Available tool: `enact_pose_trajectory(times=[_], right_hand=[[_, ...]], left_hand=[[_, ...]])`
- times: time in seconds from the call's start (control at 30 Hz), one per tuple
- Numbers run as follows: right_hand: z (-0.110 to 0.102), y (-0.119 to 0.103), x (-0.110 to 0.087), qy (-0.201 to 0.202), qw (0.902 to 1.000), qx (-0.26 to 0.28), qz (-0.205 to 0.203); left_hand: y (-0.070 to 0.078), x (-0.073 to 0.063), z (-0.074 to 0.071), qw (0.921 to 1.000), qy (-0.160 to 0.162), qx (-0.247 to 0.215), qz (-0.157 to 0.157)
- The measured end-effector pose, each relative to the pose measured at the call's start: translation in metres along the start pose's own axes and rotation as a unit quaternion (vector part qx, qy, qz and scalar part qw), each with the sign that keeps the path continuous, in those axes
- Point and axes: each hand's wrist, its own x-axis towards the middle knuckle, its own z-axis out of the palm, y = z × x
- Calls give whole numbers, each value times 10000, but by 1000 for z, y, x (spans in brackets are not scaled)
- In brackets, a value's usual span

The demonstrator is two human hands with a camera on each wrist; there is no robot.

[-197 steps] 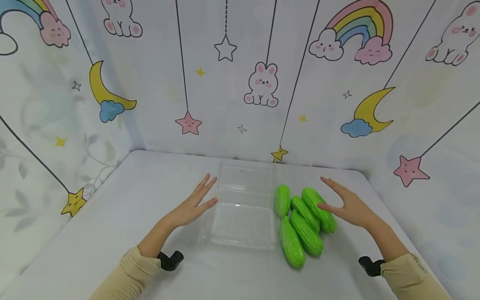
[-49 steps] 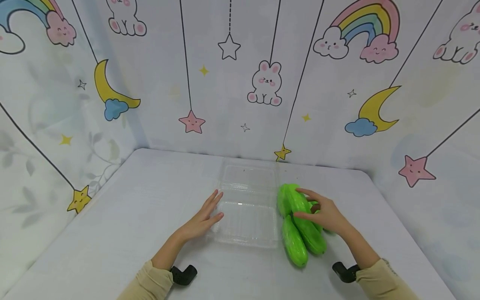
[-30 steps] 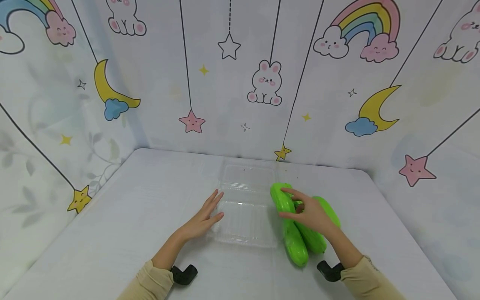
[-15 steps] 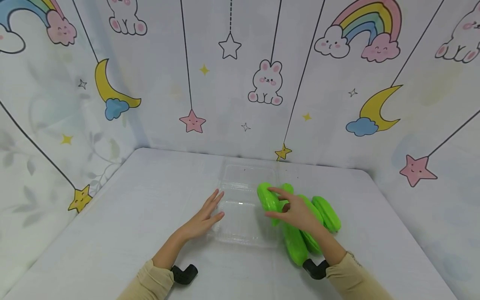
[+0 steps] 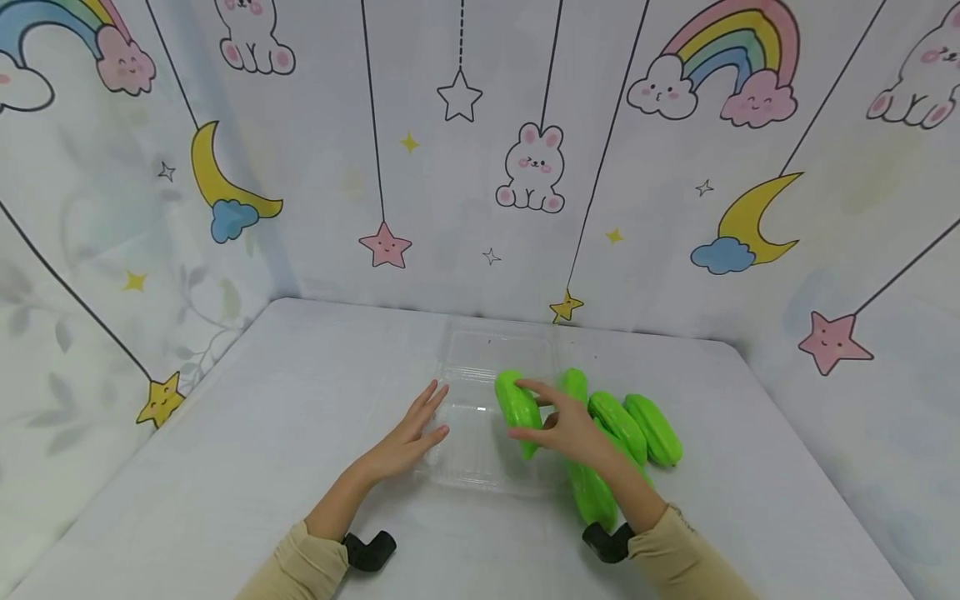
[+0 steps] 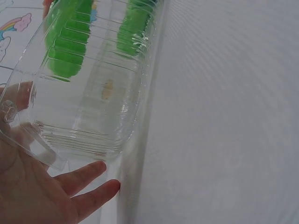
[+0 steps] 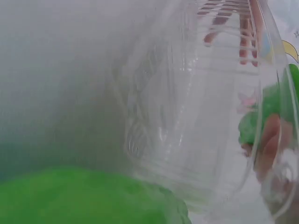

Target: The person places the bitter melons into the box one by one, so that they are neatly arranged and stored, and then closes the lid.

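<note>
A clear plastic clamshell box lies opened flat on the white table. My right hand grips a bright green cucumber-shaped vegetable between thumb and fingers, above the right part of the front half. In the left wrist view the held vegetable shows through the clear wall. At the box's left rim is my left hand, its fingers extended; the left wrist view has the left hand right at the box's end. Several similar green vegetables lie to the box's right, partly behind my right forearm.
The box's other half lies at the back, near the table's far edge. A cloth wall printed with stars, moons and rabbits stands behind and at both sides. Black wrist-camera mounts sit on both wrists, the right one overlapping a loose vegetable.
My right hand has picked one green vegetable from the pile and carried it left over the box. Earlier, my left hand moved in to the box's left rim; it has since stayed there.
</note>
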Motion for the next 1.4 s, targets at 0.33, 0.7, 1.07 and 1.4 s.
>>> enact_pose_trajectory(times=[0.33, 0.7, 1.07, 1.4], right_hand=[[22, 1, 10, 48, 9989, -463, -109], [44, -2, 20, 3, 9979, -642, -51], [57, 4, 24, -90, 9980, -596, -184], [65, 0, 29, -210, 9970, -743, -14]], left_hand=[[3, -1, 0, 10000, 46, -3, -88], [-1, 0, 0, 9999, 4, -68, -100], [0, 0, 1, 9999, -16, -106, -105], [-1, 0, 0, 9999, -26, -69, -86]])
